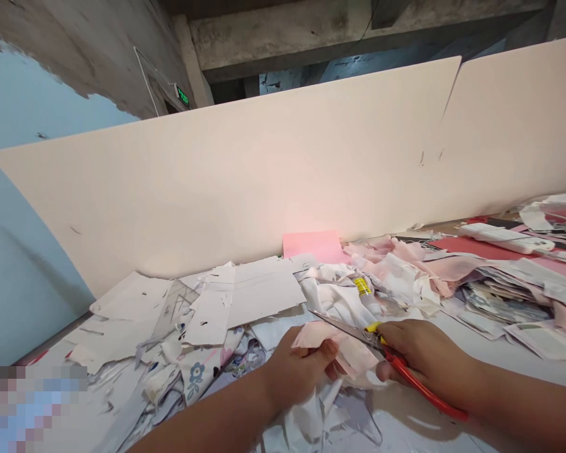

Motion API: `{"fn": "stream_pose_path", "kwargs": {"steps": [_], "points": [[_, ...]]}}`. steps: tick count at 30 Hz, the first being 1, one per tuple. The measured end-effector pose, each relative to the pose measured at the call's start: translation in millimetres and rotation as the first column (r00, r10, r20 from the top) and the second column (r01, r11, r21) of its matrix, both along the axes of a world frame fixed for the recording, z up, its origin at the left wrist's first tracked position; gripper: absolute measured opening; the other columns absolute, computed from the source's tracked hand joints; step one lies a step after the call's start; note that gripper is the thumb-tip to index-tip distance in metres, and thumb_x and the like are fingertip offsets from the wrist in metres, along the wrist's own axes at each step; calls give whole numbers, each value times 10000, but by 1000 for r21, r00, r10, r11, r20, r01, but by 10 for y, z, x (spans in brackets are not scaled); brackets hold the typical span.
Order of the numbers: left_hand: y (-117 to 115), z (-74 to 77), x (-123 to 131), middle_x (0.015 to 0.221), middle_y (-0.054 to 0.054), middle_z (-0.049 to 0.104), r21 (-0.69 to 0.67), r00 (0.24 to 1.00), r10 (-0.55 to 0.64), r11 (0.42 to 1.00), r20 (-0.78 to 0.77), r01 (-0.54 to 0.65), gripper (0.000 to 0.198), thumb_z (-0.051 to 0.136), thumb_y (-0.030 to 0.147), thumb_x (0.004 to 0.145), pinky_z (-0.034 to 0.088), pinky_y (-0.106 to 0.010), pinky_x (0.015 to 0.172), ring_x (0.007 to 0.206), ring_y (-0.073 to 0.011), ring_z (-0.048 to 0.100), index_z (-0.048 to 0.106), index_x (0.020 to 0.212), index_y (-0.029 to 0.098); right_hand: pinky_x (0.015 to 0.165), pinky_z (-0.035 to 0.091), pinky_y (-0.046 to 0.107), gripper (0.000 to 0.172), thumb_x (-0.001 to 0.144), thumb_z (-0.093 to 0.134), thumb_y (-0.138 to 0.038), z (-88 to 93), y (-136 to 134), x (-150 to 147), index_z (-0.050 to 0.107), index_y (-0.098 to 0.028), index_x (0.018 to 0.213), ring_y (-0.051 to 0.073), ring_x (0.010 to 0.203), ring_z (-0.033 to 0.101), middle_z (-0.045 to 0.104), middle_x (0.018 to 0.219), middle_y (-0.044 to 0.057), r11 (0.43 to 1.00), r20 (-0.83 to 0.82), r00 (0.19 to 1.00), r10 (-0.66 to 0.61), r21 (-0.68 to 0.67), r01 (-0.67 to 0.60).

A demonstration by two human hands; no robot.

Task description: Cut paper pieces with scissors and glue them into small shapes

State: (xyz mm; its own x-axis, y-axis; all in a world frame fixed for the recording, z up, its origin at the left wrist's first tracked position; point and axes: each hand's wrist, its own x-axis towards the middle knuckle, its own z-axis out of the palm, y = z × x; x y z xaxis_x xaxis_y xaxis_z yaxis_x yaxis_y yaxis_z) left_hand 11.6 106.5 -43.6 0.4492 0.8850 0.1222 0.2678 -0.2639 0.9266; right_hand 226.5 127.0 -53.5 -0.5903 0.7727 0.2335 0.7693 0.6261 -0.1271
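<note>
Pinched in my left hand (302, 365) is a pale pink piece of fabric (353, 353), held above a heap of scraps. My right hand (424, 355) grips a pair of scissors (405, 374) with red and yellow handles. Their metal blades point to the left and lie along the fabric's upper edge; whether they are cutting into it I cannot tell. Below my hands, white cloth scraps (306, 418) lie loosely. Flower-printed fabric (202, 371) sits to the left of my left hand.
Sheets of white card (259, 292) lie at the back left, by a pink card (311, 244). A yellow-labelled roll (362, 287) rests among white cloth. Stacked fabric pieces (504, 299) and a white power strip (504, 239) are on the right. A cream board (264, 182) stands behind the table.
</note>
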Motion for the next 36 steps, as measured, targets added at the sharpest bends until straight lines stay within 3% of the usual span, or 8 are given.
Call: {"fn": "stream_pose_path", "kwargs": {"steps": [4, 9, 12, 15, 20, 24, 30, 36], "points": [[54, -49, -15, 544, -33, 581, -83, 982, 183, 980, 38, -179, 451, 421, 506, 745, 399, -246, 637, 594, -148, 528, 593, 508, 164, 490, 305, 246, 265, 765, 448, -414, -5, 2, 35, 433, -201, 607, 165, 516, 495, 552, 585, 30, 994, -32, 997, 65, 90, -62], [211, -160, -31, 464, -17, 542, -236, 873, 401, 909, 277, -343, 428, 486, 500, 705, 351, -237, 533, 466, -107, 451, 619, 532, 131, 556, 327, 272, 226, 700, 520, -419, 39, -33, -10, 503, -196, 666, 180, 597, 512, 593, 686, 50, 954, 74, 962, 264, 129, -272], [228, -147, -17, 424, -11, 515, -273, 852, 436, 891, 288, -363, 432, 507, 502, 687, 314, -232, 512, 439, -91, 416, 621, 527, 117, 580, 338, 275, 114, 646, 547, -285, 44, -43, -50, 547, -201, 723, 186, 640, 521, 605, 740, 48, 952, 121, 950, 287, 69, -297], [209, -104, -2, 430, -14, 516, -292, 845, 446, 884, 295, -364, 437, 519, 512, 672, 298, -233, 509, 442, -89, 413, 610, 517, 113, 592, 347, 276, 173, 577, 555, -194, 37, -42, -62, 559, -207, 750, 184, 653, 515, 600, 754, 38, 951, 116, 947, 300, 38, -306], [224, -92, -14, 444, -10, 504, -321, 816, 475, 869, 330, -376, 458, 509, 542, 661, 270, -227, 483, 435, -81, 393, 588, 516, 115, 599, 369, 283, 233, 658, 578, -409, 57, -66, -15, 546, -201, 758, 187, 656, 511, 578, 725, 49, 932, -27, 937, 348, 120, -342], [250, -129, -33, 443, -5, 492, -333, 804, 494, 858, 331, -390, 465, 506, 550, 662, 273, -226, 486, 433, -77, 370, 602, 536, 113, 585, 406, 289, 345, 665, 548, -517, 13, -24, 45, 538, -197, 792, 202, 661, 533, 573, 731, 70, 972, -155, 966, 205, 151, -182], [244, -153, -32, 479, -14, 522, -366, 788, 489, 859, 375, -359, 399, 571, 497, 635, 278, -221, 490, 449, -73, 375, 612, 554, 108, 758, 438, 382, 597, 689, 526, -471, -151, 147, 101, 356, -174, 1178, 288, 958, 502, 488, 1109, 158, 990, -334, 938, 89, 131, -47], [196, -74, 8, 438, -15, 489, -363, 780, 467, 872, 417, -328, 379, 621, 473, 588, 320, -232, 538, 503, -102, 429, 597, 475, 112, 674, 459, 367, 424, 766, 360, -554, -78, 29, 42, 464, -205, 983, 248, 798, 531, 548, 864, 81, 993, -609, 788, -91, -115, 26]]}}
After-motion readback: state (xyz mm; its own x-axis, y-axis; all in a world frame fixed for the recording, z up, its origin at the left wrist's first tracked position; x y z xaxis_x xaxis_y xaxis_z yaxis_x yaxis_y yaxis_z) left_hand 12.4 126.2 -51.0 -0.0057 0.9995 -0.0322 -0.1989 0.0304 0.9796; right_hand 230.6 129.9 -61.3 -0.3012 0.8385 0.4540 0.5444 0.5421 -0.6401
